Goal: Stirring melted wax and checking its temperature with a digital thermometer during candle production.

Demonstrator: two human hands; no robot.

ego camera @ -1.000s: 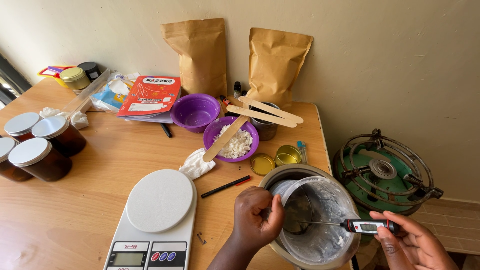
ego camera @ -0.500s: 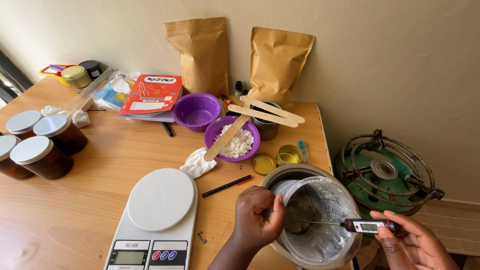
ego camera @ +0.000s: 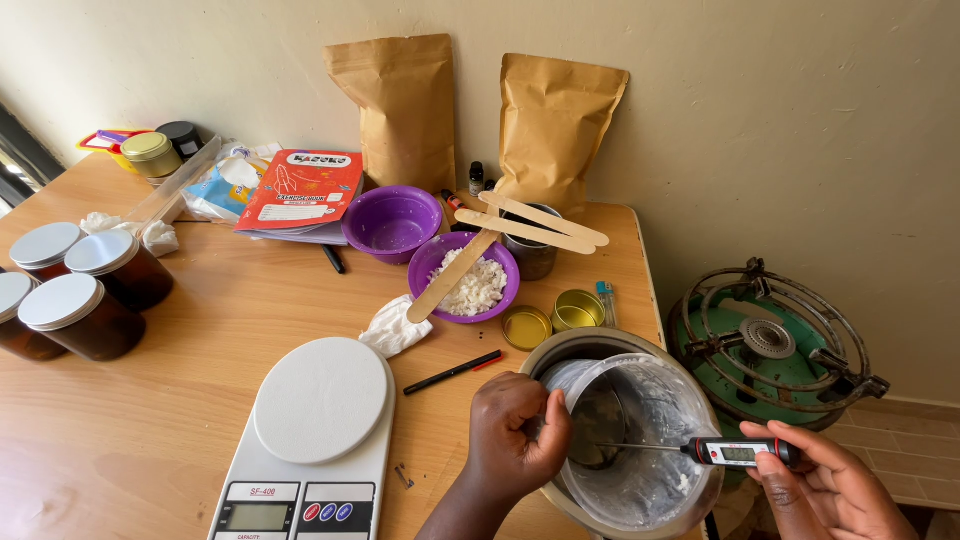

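— Head view: what are the hands (ego camera: 520, 435) doing?
— Left hand is clenched on a thin handle at the rim of the metal pot (ego camera: 560, 347), which sits at the table's (ego camera: 200, 400) front right corner. Right hand (ego camera: 825, 485) pinches a digital probe thermometer (ego camera: 735, 452), tip inside the pot's plastic jug (ego camera: 650, 410).
— Nearby?
— White kitchen scale (ego camera: 315, 425), just left.

A dull metal pot (ego camera: 560, 350) is holding a cloudy, wax-smeared plastic jug (ego camera: 650, 440), while a thin steel probe thermometer (ego camera: 700, 450) (black plastic body) is reaching in. The matt wooden table (ego camera: 150, 400) is carrying a smooth white plastic scale (ego camera: 315, 425), glossy purple plastic bowls (ego camera: 395, 220), pale wooden sticks (ego camera: 530, 225), creased brown paper bags (ego camera: 400, 105) and dark glass jars (ego camera: 85, 315) with brushed metal lids.
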